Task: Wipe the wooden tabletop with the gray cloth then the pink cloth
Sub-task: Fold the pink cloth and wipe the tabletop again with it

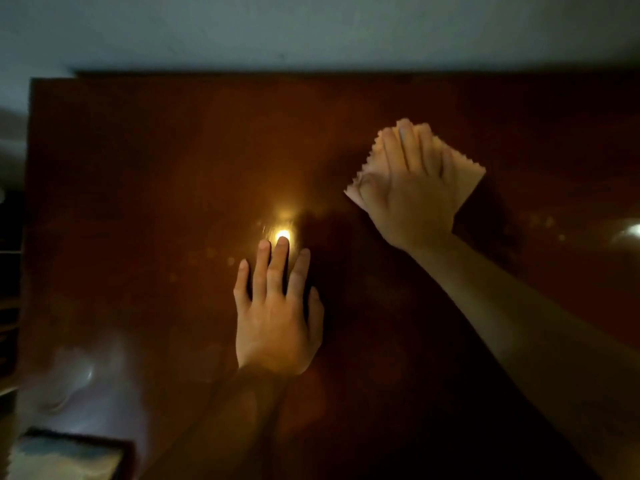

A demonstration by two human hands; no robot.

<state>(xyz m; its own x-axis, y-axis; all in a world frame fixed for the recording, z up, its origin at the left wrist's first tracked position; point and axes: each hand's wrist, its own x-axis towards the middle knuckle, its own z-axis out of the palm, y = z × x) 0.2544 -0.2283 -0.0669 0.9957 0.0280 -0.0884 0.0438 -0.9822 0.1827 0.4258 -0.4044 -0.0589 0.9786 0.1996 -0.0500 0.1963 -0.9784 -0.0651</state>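
Fingers (408,147) of the right hand (412,199) lie straight and close together, pressing the pale pink zigzag-edged cloth (464,178) flat on the dark wooden worktop (156,168); left hand (277,313) rests spread. Best now: even pressure, overlapping strokes toward the edges.

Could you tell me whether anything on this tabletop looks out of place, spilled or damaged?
Nothing looks spilled or damaged. The right hand presses flat on the pink cloth, which lies flat with its zigzag edges showing. The left hand rests flat on the wooden tabletop. The bright spot by its fingertips looks like a light's reflection.
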